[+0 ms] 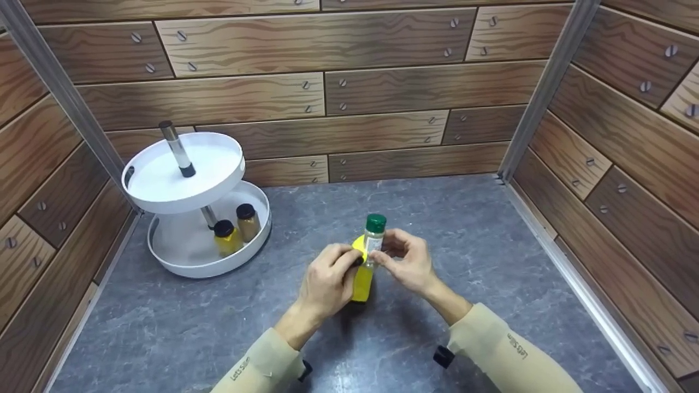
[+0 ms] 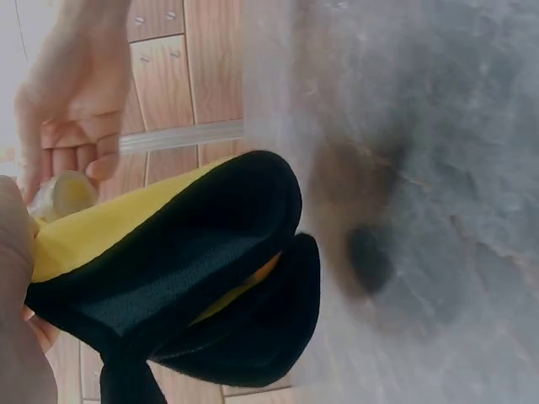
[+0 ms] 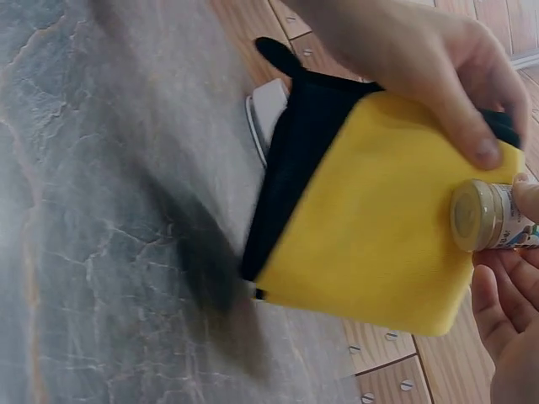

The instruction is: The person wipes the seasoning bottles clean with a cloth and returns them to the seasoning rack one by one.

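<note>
My left hand (image 1: pixel 329 277) grips a folded cloth (image 3: pixel 370 227), yellow on one side and black on the other, with a black loop at one corner. The cloth hangs above the tabletop. In my right hand (image 1: pixel 413 263) is a small clear spice jar (image 1: pixel 373 242) with a green cap and a printed label, held upright between thumb and fingers. The jar's base shows in the right wrist view, close against the cloth's yellow face. From the left wrist view, the cloth's black underside (image 2: pixel 185 269) is visible, and it partly hides the jar.
A white two-tier round tray stand (image 1: pixel 188 204) stands at the back left. On its lower tier are a dark-capped jar of yellow contents (image 1: pixel 228 243) and a dark-capped jar of brown contents (image 1: pixel 248 225). Wood-patterned walls (image 1: pixel 382 38) enclose the grey marbled table (image 1: pixel 464 218).
</note>
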A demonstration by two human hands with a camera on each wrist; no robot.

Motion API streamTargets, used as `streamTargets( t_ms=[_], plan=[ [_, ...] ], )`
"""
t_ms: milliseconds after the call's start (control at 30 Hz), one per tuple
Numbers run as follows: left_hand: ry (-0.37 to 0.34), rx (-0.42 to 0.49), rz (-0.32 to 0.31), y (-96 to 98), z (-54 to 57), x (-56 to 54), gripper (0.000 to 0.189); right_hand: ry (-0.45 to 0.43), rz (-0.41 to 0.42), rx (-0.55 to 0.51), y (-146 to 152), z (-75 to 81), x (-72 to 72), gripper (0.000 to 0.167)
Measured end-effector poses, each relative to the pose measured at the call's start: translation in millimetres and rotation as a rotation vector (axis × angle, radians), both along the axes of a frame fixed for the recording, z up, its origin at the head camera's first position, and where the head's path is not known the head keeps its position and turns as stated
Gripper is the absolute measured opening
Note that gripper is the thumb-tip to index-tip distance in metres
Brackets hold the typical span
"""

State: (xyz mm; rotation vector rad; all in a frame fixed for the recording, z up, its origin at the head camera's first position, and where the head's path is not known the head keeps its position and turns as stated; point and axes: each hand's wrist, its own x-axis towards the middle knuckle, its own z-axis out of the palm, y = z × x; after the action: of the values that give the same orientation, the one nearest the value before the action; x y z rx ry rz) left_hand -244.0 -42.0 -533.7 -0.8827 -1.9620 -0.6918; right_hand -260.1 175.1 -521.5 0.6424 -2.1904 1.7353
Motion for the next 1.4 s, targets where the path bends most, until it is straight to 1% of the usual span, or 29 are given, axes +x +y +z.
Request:
streamTargets(
  t_ms=[167, 300, 533, 733, 833, 900, 1000, 1100, 1267, 1400],
  plan=[
    [-0.01, -0.003, -0.022, -4.2, -7.9, 0.4, 0.018, 0.014, -0.004, -0.009, 0, 2.4, -0.8, 0.029],
    [-0.007, 0.0, -0.02, -4.9, -9.0, -0.1, 0.017, 0.007, 0.018, 0.004, -1, -1.8, 0.2, 0.03],
    [0.01, 0.03, 0.002, -3.7, -1.3, -2.2, 0.015, 0.019, 0.042, 0.049, -3, -13.5, 3.4, 0.028],
    [0.025, 0.079, 0.035, -6.1, 6.9, -4.4, 0.015, -0.005, 0.058, 0.092, -8, -26.6, 11.0, 0.03],
    [0.025, 0.081, 0.044, -6.8, 8.7, -4.5, 0.016, -0.02, 0.07, 0.095, -9, -31.5, 13.4, 0.03],
    [0.025, 0.075, 0.044, -7.0, 7.8, -3.9, 0.017, -0.028, 0.071, 0.088, -9, -33.1, 14.1, 0.03],
    [0.027, 0.063, 0.035, -6.9, 4.7, -1.6, 0.018, -0.04, 0.067, 0.076, -9, -32.1, 13.3, 0.03],
    [0.02, 0.048, 0.023, -7.0, 1.0, 1.9, 0.019, -0.045, 0.06, 0.059, -8, -27.9, 11.7, 0.029],
    [-0.002, 0.004, -0.005, -9.2, -5.3, 9.0, 0.018, -0.038, 0.056, 0.019, -6, -15.8, 7.6, 0.03],
    [0.0, -0.028, -0.022, -10.6, -9.7, 12.6, 0.018, -0.02, 0.037, 0.002, -5, -6.8, 3.3, 0.031]
  ],
)
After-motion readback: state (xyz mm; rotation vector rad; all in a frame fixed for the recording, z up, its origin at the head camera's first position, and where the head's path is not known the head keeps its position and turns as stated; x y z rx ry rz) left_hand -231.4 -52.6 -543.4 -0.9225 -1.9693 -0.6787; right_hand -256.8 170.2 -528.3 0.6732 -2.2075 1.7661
